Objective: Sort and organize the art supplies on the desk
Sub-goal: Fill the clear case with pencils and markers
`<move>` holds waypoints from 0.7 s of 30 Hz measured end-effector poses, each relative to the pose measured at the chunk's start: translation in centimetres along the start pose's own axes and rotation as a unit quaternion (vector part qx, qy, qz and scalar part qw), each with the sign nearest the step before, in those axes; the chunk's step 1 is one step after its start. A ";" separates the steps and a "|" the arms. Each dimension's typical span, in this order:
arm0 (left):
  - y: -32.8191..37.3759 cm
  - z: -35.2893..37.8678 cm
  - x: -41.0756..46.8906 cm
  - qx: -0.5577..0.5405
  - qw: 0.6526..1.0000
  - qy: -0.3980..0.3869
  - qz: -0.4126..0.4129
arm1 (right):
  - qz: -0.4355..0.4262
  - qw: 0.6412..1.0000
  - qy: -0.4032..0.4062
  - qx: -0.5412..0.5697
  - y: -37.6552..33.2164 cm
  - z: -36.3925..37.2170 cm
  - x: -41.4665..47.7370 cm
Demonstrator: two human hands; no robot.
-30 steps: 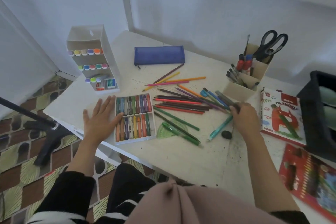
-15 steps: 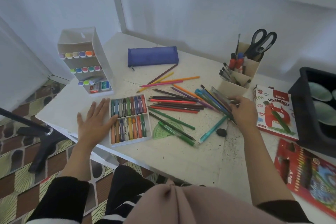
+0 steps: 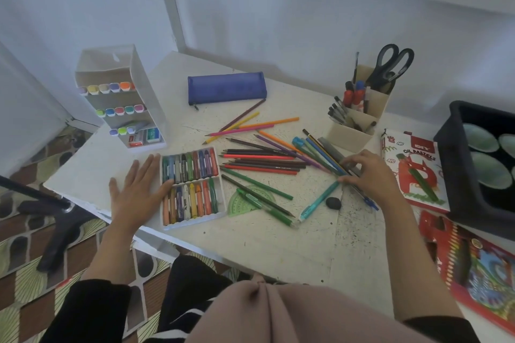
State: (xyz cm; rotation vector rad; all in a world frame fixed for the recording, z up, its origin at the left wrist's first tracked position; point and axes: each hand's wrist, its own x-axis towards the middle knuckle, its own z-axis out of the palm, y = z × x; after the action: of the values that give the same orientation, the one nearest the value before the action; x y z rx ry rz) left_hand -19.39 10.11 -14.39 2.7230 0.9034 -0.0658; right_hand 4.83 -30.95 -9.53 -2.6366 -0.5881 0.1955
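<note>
Loose colored pencils (image 3: 262, 160) lie scattered across the middle of the white desk (image 3: 250, 245). A bundle of pens (image 3: 320, 154) fans out toward the right, and my right hand (image 3: 367, 174) grips their lower ends with curled fingers. My left hand (image 3: 139, 192) lies flat on the desk, fingers straight, touching the left edge of the open crayon tray (image 3: 192, 186). A teal pen (image 3: 319, 200), a green pen (image 3: 264, 207), a green protractor (image 3: 248, 200) and a black eraser (image 3: 333, 202) lie near the front.
A marker rack (image 3: 119, 97) stands at the back left, a blue pencil case (image 3: 227, 88) behind the pencils. A beige holder (image 3: 359, 117) with scissors (image 3: 390, 64) stands at the back right. An oil pastels box (image 3: 412, 167), a black bin (image 3: 479, 164) and a red pencil pack (image 3: 473, 267) fill the right side.
My right hand closed on the pens and drew their ends together toward the front right. My left hand stayed flat beside the crayon tray.
</note>
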 end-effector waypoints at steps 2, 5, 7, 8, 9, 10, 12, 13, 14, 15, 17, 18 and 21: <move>-0.1 0.0 0.0 0.003 1.000 0.000 0.000 | 0.011 0.999 0.026 0.017 0.3 0.1 0.2; -0.1 0.0 0.0 0.002 1.000 0.000 0.000 | 0.027 0.997 0.074 0.008 0.5 0.1 0.8; 0.0 0.0 0.0 0.001 1.000 0.001 0.000 | 0.037 0.996 0.085 0.008 0.4 0.1 1.1; 0.0 0.0 0.0 0.001 1.000 0.001 0.000 | 0.039 0.995 0.089 0.007 0.3 0.2 1.2; 0.0 0.0 -0.1 0.001 1.000 0.001 0.000 | 0.036 0.995 0.090 0.006 0.3 0.3 1.3; -0.1 -0.1 -0.1 0.000 1.000 0.001 0.000 | 0.030 0.995 0.091 0.006 0.1 0.4 1.3; 0.0 -0.1 -0.1 0.000 1.000 0.001 0.001 | 0.018 0.995 0.096 0.008 0.0 0.7 1.4; 0.0 -0.2 -0.1 0.000 1.000 0.001 0.001 | 0.017 0.995 0.100 0.008 -0.1 0.9 1.4; 0.0 -0.2 -0.2 -0.001 1.000 0.001 0.001 | 0.018 0.994 0.105 0.007 -0.2 1.1 1.4; 0.0 -0.2 -0.2 -0.002 1.000 0.001 0.001 | 0.019 0.993 0.113 0.005 -0.3 1.2 1.5; 0.0 -0.1 -0.1 -0.004 1.000 0.002 0.002 | 0.017 0.991 0.135 -0.002 -0.7 1.4 1.4; 0.0 -0.1 -0.1 -0.006 1.000 0.002 0.002 | 0.012 0.989 0.147 -0.009 -0.9 1.4 1.4; 0.0 -0.1 -0.2 -0.003 1.000 0.001 0.002 | -0.020 0.990 0.135 -0.035 -2.1 1.4 1.1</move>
State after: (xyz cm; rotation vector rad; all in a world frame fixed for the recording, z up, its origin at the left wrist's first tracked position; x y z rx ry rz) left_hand -19.56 10.06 -14.25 2.7198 0.8973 -0.0607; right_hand 4.73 -28.18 -9.92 -2.6537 -0.5625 -0.1948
